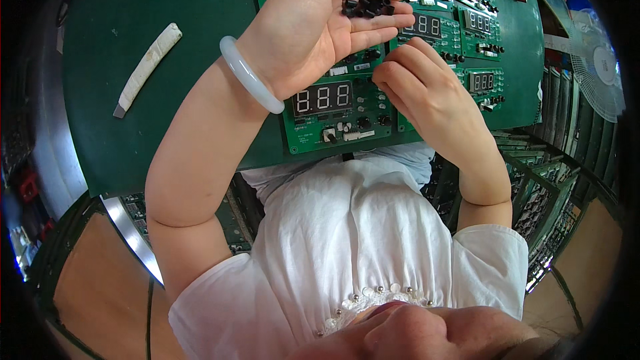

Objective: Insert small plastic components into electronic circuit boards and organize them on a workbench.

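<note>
My left hand is turned palm up over the circuit boards with its fingers stretched out. A small heap of black cylindrical caps rests on those fingers. Close by on the right, my right hand has its fingers bent together in a pinch, low over the boards; whatever the fingertips hold is hidden. Just below my hands lies a green circuit board with a three-digit display, black round parts and a white slide part. My left hand and wrist cover parts of the boards behind.
Several similar boards lie in rows on the green table. At the left lies a cutting blade with a wrapped handle. A white fan stands beyond the right edge. Racks of boards stand beside me at the right.
</note>
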Demonstrator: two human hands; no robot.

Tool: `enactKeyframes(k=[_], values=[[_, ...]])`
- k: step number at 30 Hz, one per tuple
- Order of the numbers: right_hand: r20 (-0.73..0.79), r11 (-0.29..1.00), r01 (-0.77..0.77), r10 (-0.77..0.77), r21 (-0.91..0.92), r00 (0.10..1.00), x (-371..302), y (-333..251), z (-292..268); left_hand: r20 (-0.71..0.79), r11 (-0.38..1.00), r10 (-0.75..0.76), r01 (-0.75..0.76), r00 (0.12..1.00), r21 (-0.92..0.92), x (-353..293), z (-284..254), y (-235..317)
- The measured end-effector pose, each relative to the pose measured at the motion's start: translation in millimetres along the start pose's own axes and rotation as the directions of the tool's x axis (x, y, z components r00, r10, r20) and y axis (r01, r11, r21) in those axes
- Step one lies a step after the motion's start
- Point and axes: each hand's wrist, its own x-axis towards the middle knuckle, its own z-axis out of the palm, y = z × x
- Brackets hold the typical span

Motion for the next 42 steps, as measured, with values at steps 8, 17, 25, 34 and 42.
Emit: enactKeyframes(k=[8,17,25,34,42], values=[[-0.096,0.996,0.047,-0.04,0.07,0.995,-4.2,4.9,2.9,0.049,0.995,0.001,0.003,0.999,-0.095,2.6,-6.4,-2.1],[-0.18,0.996,-0.011,0.027,0.088,0.983,-9.5,7.1,4.8,0.117,0.997,0.002,0.007,0.993,-0.082,6.7,-19.0,-3.1],[-0.161,0.996,0.018,-0.003,0.09,0.987,-13.3,10.3,9.7,-0.028,1.0,0.004,-0.005,1.0,-0.026,2.7,-2.7,-2.2],[-0.261,0.967,-0.029,0.097,0.253,0.961,-18.5,3.0,13.8,-0.053,1.0,-0.004,0.002,0.999,-0.031,1.1,-0.2,-1.6],[-0.248,0.957,-0.125,0.192,0.26,0.949,-14.7,-4.4,13.5,-0.039,0.999,-0.048,0.049,0.998,0.022,2.2,-0.7,-2.8]])
